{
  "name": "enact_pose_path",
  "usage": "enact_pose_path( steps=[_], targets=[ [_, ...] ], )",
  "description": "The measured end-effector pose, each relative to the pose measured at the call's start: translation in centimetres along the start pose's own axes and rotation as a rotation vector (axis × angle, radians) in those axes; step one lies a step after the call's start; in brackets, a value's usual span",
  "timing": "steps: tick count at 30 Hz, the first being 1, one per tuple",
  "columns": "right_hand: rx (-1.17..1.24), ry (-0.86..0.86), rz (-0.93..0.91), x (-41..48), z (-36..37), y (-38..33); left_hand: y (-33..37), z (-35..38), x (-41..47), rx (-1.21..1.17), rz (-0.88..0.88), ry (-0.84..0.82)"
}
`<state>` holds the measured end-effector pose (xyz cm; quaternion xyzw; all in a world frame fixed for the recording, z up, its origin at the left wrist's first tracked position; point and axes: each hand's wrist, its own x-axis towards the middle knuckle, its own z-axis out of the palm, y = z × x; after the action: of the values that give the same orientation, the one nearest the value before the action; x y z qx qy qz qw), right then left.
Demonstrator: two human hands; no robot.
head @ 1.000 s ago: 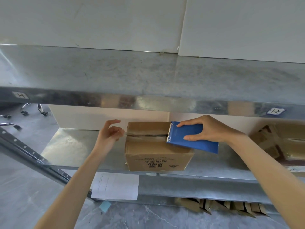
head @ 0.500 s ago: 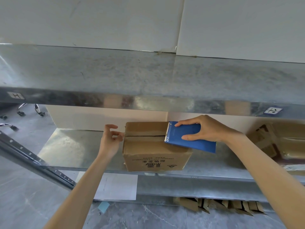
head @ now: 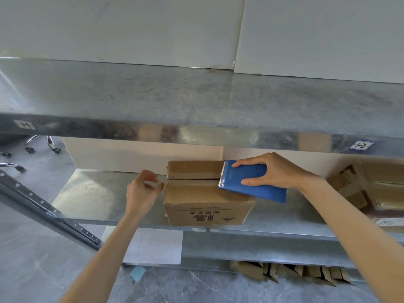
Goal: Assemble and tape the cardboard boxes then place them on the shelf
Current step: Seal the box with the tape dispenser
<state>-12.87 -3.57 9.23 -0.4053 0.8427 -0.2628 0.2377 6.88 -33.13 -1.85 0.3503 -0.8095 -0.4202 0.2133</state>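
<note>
Right hand (head: 277,171) grips a blue tape dispenser (head: 258,186), fingers curled over its top face and thumb pressed on its near side. The dispenser lies tilted on the right half of the cardboard box (head: 196,202), with its toothed edge pointing left and sitting across the seam between the two top flaps. Its rear end overhangs the right edge of the box.

Left hand (head: 142,193) is just beside the upper left corner of the box, fingers loosely bent and holding nothing. Whether the thumb touches the cardboard cannot be told.

The box stands upright on the middle metal shelf (head: 98,193), close to the front edge, flaps folded shut, with print on its front face. An upper shelf (head: 196,95) runs across above it, with a white label (head: 360,145) on the right of its front lip.

A second box (head: 371,184) sits on the same middle shelf, well apart to the right. Below, a white sheet of paper (head: 155,246) hangs at the shelf front, a small blue scrap (head: 137,273) lies on the floor, and flattened cardboard pieces (head: 284,272) lie under the shelf. Chair casters (head: 41,145) show at far left.
</note>
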Motion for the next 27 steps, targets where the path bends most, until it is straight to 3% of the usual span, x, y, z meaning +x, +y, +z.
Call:
enact_pose_path(
  steps=[5,9,12,20,27],
  targets=[
    [0.002,0.005,0.003,-0.2,0.1,-0.2,3.0,1.1,-0.4,0.005,0.181,0.002],
    [0.007,0.002,0.005,-0.2,0.1,-0.5,4.5,4.0,-2.0,0.305,0.292,-0.184],
    [-0.007,-0.015,0.019,-0.4,0.0,-0.8,4.2,4.9,-2.5,0.511,0.351,-0.193],
    [0.029,-0.12,0.027,-0.7,0.9,-1.8,2.2,1.9,0.0,0.562,0.493,-0.36],
    [0.035,-0.185,0.012,-1.1,0.9,-1.9,2.0,1.7,0.0,0.581,0.499,-0.325]
  ],
)
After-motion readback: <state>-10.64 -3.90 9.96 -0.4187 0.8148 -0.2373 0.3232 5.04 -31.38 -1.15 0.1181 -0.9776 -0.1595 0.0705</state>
